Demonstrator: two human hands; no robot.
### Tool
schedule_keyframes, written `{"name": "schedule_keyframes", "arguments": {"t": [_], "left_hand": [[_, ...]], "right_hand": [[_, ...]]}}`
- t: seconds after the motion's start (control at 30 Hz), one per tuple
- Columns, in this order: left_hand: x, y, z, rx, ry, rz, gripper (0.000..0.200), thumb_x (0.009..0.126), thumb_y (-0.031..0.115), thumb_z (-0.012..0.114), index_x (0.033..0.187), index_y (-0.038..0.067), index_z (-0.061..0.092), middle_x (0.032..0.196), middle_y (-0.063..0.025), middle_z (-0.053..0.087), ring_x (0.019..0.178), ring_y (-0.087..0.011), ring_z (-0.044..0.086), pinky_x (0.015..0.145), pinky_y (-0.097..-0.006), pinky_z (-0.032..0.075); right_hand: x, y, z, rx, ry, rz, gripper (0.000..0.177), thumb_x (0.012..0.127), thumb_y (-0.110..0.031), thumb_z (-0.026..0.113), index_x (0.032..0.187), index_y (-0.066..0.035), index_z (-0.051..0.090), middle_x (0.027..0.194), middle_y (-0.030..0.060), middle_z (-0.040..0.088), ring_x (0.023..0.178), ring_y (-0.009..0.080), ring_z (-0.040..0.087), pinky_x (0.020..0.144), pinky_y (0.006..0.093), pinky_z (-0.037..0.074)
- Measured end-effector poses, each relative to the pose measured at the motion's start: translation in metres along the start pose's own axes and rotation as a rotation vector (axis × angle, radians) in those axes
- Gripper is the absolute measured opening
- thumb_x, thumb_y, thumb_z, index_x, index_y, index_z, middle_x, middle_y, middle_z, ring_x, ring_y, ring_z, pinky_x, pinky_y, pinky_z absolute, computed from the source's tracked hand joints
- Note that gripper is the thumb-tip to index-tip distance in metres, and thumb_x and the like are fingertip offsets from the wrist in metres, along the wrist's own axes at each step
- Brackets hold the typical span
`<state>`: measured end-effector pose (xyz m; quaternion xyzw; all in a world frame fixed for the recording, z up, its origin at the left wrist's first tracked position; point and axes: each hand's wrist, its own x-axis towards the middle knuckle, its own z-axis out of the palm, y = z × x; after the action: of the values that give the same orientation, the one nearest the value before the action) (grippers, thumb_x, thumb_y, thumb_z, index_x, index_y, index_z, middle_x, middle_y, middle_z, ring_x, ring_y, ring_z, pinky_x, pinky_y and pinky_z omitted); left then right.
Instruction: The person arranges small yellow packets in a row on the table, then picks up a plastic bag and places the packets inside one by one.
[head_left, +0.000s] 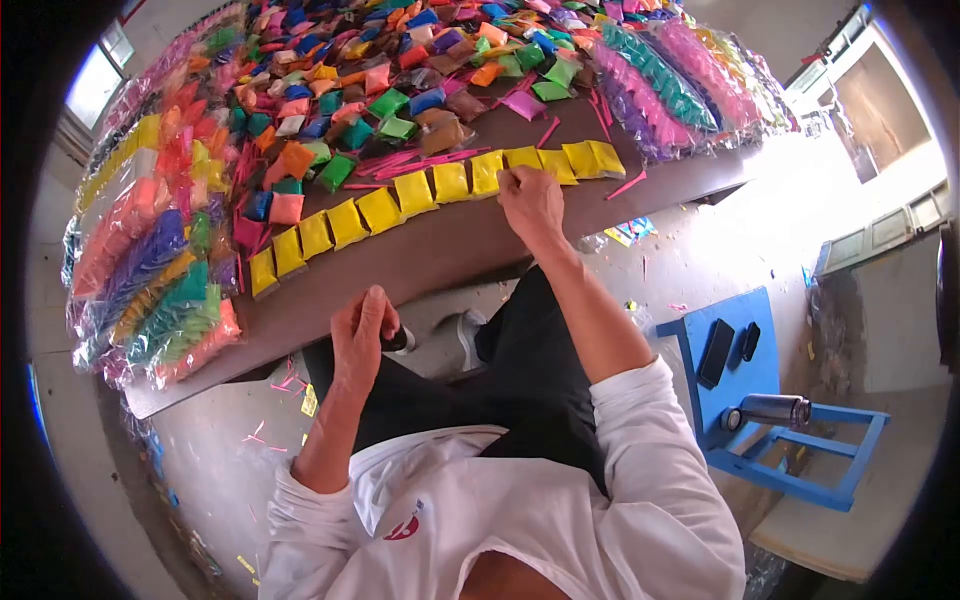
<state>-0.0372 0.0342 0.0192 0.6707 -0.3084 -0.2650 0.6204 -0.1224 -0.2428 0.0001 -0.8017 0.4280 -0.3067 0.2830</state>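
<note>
A row of yellow packets (379, 211) runs along the front of the brown table (420, 250), from the lower left up to the right. My right hand (532, 205) rests its curled fingers at the row's right part, over the near edge of one yellow packet (522, 157); whether it grips that packet cannot be made out. Near the table's front edge, left of centre, my left hand (364, 325) hangs with its thumb and fingers close together. What it holds, if anything, is hidden. Pink strips (400, 160) lie just behind the row.
A heap of small coloured packets (400, 100) covers the back. Clear bags of packets stand at the left (160, 250) and right (670, 85). On the right, a blue stool (690, 345) bears a black phone (716, 352) and a metal bottle (775, 409).
</note>
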Motion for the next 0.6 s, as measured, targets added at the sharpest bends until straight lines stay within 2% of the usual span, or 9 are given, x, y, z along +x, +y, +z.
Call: {"name": "schedule_keyframes", "arguments": {"t": [0.13,0.33,0.47,0.57,0.6], "left_hand": [[0.021,0.004,-0.005,0.077,0.007,0.054,0.043,0.102,0.036,0.046,0.072,0.006,0.054,0.062,-0.0003,0.052,0.057,-0.0068,0.047,0.052,-0.0234,0.036],[0.051,-0.006,0.003,0.253,-0.014,0.028,0.040,0.101,0.028,0.051,0.070,0.003,0.052,0.060,-0.0008,0.052,0.056,-0.0066,0.046,0.051,-0.0250,0.036],[0.074,-0.019,0.000,0.426,0.023,0.128,0.037,0.099,0.024,0.055,0.070,0.001,0.052,0.055,-0.0029,0.050,0.051,-0.0091,0.045,0.048,-0.0288,0.036],[0.079,-0.017,-0.004,0.388,-0.008,0.050,0.033,0.098,0.022,0.056,0.071,0.002,0.054,0.054,-0.0069,0.048,0.047,-0.0122,0.045,0.046,-0.0313,0.036],[0.079,-0.019,-0.005,0.442,-0.002,0.085,0.032,0.097,0.021,0.057,0.072,0.002,0.054,0.054,-0.0084,0.049,0.047,-0.0148,0.047,0.046,-0.0318,0.037]], "right_hand": [[-0.016,-0.012,-0.012,-0.116,0.125,-0.110,0.022,0.084,-0.024,0.066,0.096,-0.005,0.068,0.092,0.0157,0.066,0.087,0.0366,0.063,0.079,0.0438,0.050],[-0.005,0.002,-0.005,-0.199,0.175,-0.572,0.028,0.081,-0.017,0.068,0.107,-0.006,0.064,0.112,0.0142,0.060,0.107,0.0339,0.054,0.093,0.0453,0.043],[-0.001,-0.008,0.009,-0.184,0.108,-0.572,0.030,0.083,-0.020,0.068,0.109,-0.006,0.062,0.119,0.0153,0.058,0.111,0.0343,0.051,0.095,0.0459,0.040],[-0.002,-0.015,0.017,-0.168,0.085,-0.548,0.034,0.084,-0.025,0.067,0.113,-0.007,0.063,0.122,0.0171,0.056,0.113,0.0359,0.050,0.094,0.0464,0.039],[-0.003,-0.019,0.018,-0.200,0.074,-0.534,0.035,0.085,-0.026,0.066,0.114,-0.007,0.063,0.123,0.0172,0.055,0.113,0.0361,0.049,0.095,0.0466,0.039]]}}
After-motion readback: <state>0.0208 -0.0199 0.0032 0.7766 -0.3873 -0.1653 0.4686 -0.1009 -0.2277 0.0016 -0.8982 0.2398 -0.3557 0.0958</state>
